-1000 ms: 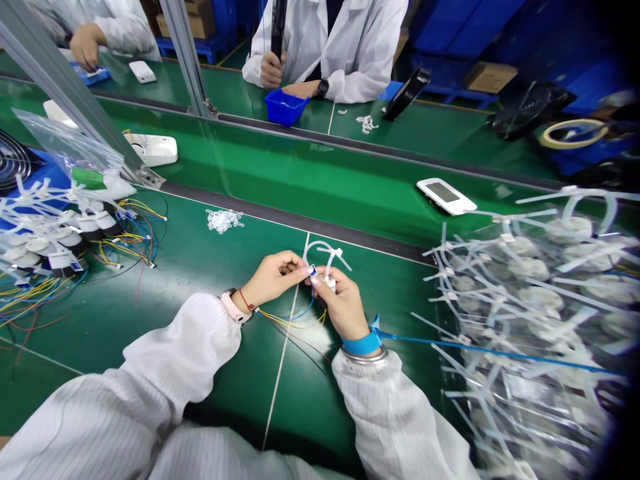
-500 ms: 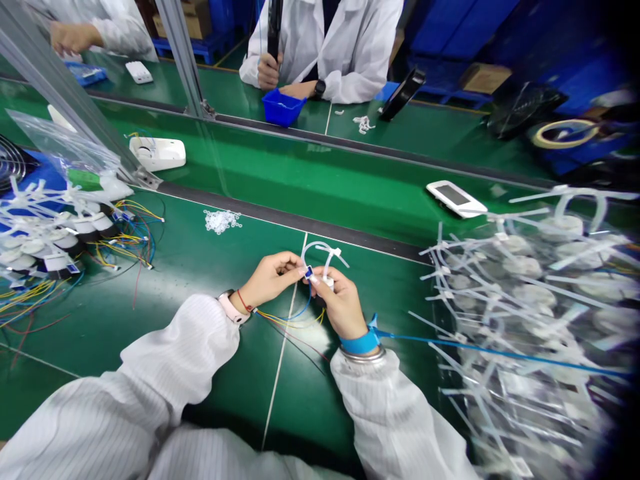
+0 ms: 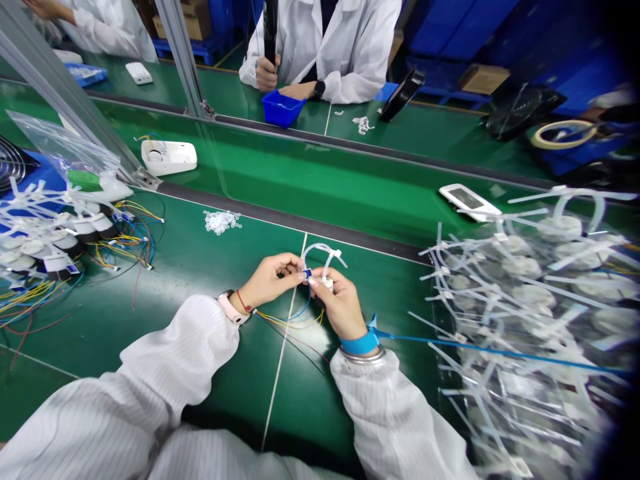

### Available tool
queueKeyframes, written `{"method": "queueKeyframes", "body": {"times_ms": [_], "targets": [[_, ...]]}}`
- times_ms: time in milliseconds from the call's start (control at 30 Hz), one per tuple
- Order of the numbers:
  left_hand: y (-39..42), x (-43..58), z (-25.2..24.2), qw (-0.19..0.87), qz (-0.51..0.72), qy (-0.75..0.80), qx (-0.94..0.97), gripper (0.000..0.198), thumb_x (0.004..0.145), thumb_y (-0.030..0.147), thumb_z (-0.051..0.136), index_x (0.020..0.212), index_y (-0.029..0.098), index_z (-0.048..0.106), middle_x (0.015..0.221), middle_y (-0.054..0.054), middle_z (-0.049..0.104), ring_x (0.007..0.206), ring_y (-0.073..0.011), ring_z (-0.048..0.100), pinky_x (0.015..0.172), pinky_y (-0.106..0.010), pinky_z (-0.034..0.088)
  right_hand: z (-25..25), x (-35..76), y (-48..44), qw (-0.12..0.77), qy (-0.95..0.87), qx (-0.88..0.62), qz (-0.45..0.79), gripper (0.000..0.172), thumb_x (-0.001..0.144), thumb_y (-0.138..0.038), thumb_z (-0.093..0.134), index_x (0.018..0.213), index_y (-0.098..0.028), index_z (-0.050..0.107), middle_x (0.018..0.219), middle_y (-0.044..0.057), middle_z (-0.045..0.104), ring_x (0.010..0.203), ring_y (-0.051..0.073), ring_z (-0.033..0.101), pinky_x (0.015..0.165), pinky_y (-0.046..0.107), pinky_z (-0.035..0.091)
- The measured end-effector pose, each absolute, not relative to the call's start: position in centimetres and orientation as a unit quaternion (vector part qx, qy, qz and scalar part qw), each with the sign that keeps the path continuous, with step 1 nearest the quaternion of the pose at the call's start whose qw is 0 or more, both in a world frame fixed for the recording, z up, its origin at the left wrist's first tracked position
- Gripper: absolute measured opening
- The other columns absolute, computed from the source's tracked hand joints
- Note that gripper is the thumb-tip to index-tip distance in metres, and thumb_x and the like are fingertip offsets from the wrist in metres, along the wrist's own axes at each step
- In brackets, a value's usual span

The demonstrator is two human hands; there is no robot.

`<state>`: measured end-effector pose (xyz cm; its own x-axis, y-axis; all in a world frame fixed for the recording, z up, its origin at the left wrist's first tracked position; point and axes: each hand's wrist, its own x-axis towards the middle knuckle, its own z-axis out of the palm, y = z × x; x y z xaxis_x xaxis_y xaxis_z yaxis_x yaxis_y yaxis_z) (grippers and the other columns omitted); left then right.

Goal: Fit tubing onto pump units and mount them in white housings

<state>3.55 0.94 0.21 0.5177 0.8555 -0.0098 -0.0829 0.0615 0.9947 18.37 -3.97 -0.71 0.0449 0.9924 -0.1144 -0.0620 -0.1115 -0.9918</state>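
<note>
My left hand (image 3: 270, 279) and my right hand (image 3: 337, 305) meet over the green bench, both pinched on one small part. That part is a white round piece with looped white tubing (image 3: 323, 255) above it and a small blue connector (image 3: 306, 273) between my fingertips. Thin yellow, blue and red wires (image 3: 290, 319) trail from it under my hands. A blue wrist strap (image 3: 361, 343) with a blue cord sits on my right wrist, a watch on my left.
A heap of like parts with white tubing (image 3: 525, 313) fills the right; another pile with coloured wires (image 3: 60, 233) lies left. Small white rings (image 3: 221, 221) lie ahead. White devices (image 3: 169, 157) (image 3: 469, 201) ride the belt. Across it a person holds a black tool by a blue bin (image 3: 281, 107).
My hands stay almost still on the part. The two white devices on the belt have moved right. The far-left person's hand has lifted away.
</note>
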Motion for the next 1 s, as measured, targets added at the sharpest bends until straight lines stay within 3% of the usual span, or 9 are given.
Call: {"method": "queueKeyframes", "body": {"times_ms": [667,1000], "targets": [[0.9,3.6,0.1,0.602,0.371,0.359,0.609,0.033,0.071,0.039,0.064,0.076,0.008,0.056,0.065,-0.001,0.051,0.057,-0.0062,0.044,0.055,-0.018,0.036,-1.1,18.7,-3.9,0.464,-0.488,-0.545,0.5,0.028,0.07,-0.043,0.064,0.082,-0.018,0.061,0.064,-0.001,0.056,0.055,0.01,0.045,0.054,0.022,0.037],[0.9,3.5,0.3,0.535,0.406,0.354,0.651,0.026,0.076,0.033,0.059,0.075,0.007,0.061,0.068,-0.004,0.057,0.057,-0.0072,0.047,0.055,-0.018,0.038,-2.2,19.2,-3.5,0.438,-0.491,-0.558,0.507,0.031,0.072,-0.046,0.062,0.085,-0.017,0.06,0.061,-0.002,0.054,0.057,0.01,0.046,0.054,0.021,0.038]]}}
